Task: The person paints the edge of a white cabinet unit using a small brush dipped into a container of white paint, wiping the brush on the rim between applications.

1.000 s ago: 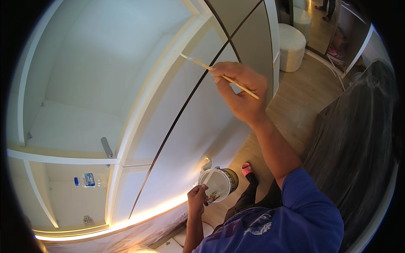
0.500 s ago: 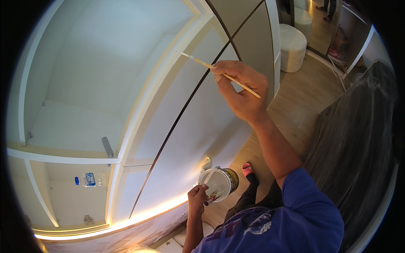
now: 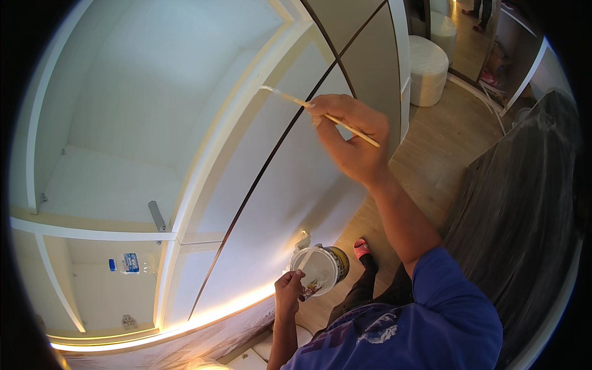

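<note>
My right hand [image 3: 354,132] pinches a thin paintbrush [image 3: 345,126] with a pale wooden handle. White paint coats its bristles, and the tip is at the edge of the white cabinet frame [image 3: 213,148]; whether it touches cannot be told. Lower down, my left hand [image 3: 288,291] is closed at the side of a white paint bucket [image 3: 338,262]. A narrow pale strip [image 3: 304,259] runs from its fingers across the bucket's mouth; I cannot tell whether that is the handle. Paint-smeared, dark reddish marks show near those fingers.
Open white shelving lies left, with a clear bottle [image 3: 130,263] and a grey cylinder [image 3: 157,216] on it. A glowing light strip [image 3: 246,299] edges the base. Dark plastic sheeting [image 3: 512,203] drapes something at right. A wrapped round stool [image 3: 428,71] stands farther back on the wooden floor.
My right hand and the paintbrush have shifted slightly down, the tip sliding a short way along the frame's edge. My left hand and the bucket look unchanged.
</note>
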`<state>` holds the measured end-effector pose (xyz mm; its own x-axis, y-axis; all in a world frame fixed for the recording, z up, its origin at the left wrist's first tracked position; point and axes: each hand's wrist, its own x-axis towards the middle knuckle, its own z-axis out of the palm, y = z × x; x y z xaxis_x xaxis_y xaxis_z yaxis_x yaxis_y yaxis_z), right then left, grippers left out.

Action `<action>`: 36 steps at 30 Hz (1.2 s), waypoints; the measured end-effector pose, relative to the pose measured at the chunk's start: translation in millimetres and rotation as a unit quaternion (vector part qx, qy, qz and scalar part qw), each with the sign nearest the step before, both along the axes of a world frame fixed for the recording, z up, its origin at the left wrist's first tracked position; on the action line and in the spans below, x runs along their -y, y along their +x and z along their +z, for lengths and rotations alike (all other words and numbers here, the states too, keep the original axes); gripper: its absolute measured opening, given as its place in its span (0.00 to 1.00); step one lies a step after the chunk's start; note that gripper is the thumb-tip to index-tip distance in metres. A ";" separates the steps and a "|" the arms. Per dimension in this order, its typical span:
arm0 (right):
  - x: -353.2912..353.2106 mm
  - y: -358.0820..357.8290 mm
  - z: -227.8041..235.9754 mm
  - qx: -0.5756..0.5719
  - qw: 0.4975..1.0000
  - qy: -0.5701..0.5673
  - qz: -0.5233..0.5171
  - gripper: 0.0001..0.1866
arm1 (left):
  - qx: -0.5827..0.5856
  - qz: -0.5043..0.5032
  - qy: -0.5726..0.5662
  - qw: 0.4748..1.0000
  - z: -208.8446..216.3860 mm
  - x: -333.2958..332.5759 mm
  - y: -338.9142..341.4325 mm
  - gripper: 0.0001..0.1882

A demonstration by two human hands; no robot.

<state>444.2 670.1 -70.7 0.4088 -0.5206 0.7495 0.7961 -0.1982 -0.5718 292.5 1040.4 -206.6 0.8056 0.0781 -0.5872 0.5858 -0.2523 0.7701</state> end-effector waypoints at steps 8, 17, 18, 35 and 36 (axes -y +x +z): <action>9.0 5.0 1.6 0.001 0.999 0.010 -0.033 0.11 | -0.005 0.003 -0.003 1.000 1.2 -1.1 -0.5 0.16; -2.2 0.2 2.0 0.007 0.999 -0.027 -0.038 0.11 | 0.005 0.003 -0.004 1.000 -0.2 -0.9 -1.7 0.15; -4.1 -0.8 1.8 0.008 0.999 -0.032 -0.035 0.11 | 0.004 0.003 -0.004 1.000 -0.7 -1.4 -2.0 0.15; 5.6 -3.7 -1.6 -0.004 0.988 0.110 0.104 0.09 | -0.007 0.011 0.016 1.000 4.0 -1.0 -1.9 0.15; 11.3 -5.2 1.4 0.000 0.982 0.141 0.126 0.08 | -0.005 0.007 0.013 1.000 -0.3 0.1 0.0 0.15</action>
